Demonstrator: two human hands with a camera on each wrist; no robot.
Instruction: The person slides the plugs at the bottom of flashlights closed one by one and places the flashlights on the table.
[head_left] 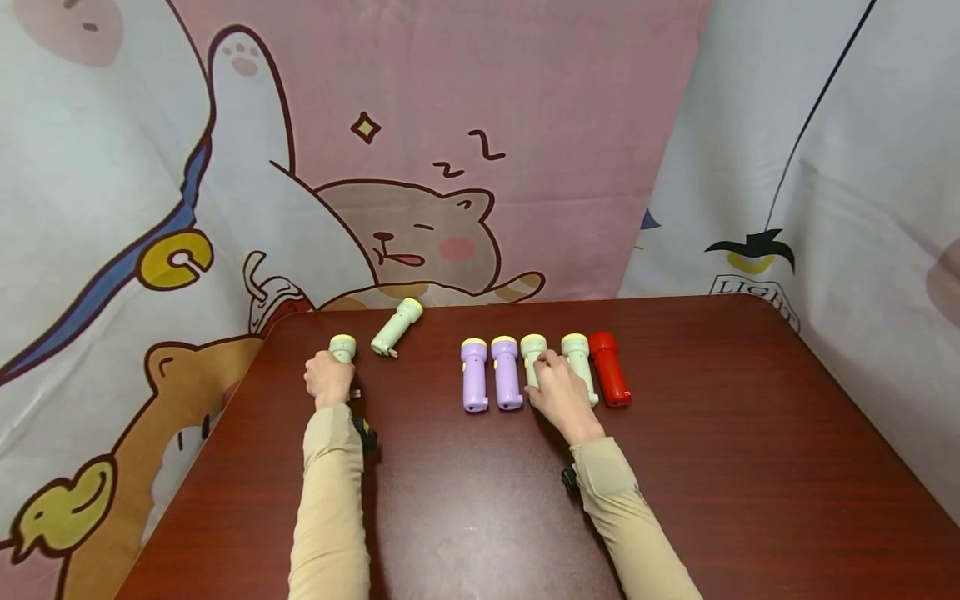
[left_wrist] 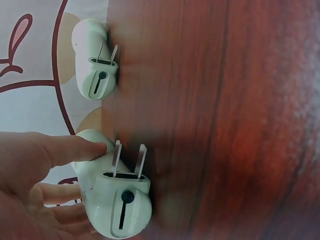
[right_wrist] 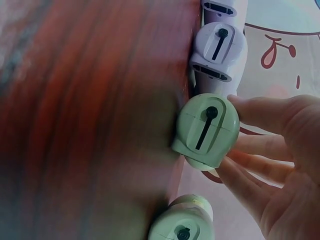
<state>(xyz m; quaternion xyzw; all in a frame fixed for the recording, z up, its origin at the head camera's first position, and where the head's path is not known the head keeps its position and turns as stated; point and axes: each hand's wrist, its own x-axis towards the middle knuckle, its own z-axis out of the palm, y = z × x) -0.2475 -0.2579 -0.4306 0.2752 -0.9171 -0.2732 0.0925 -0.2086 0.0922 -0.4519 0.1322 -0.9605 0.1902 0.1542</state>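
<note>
In the head view, my left hand (head_left: 328, 379) grips a pale green flashlight (head_left: 342, 347) at the left of the table. Two flat plug prongs (left_wrist: 142, 161) stick out of its tail end in the left wrist view. A second pale green flashlight (head_left: 397, 327), prongs also out, lies tilted just to the right and farther back. My right hand (head_left: 562, 394) holds another green flashlight (right_wrist: 207, 131) between thumb and fingers, within a row. Two purple flashlights (head_left: 474, 375) stand to its left; a green one (head_left: 577, 367) and a red flashlight (head_left: 611, 369) are to its right.
Everything lies on a dark red-brown wooden table (head_left: 465, 500). Behind it hangs a pink and white cartoon cloth (head_left: 585, 150), close to the table's back edge. Dark straps with devices (head_left: 365, 435) are worn at the wrists.
</note>
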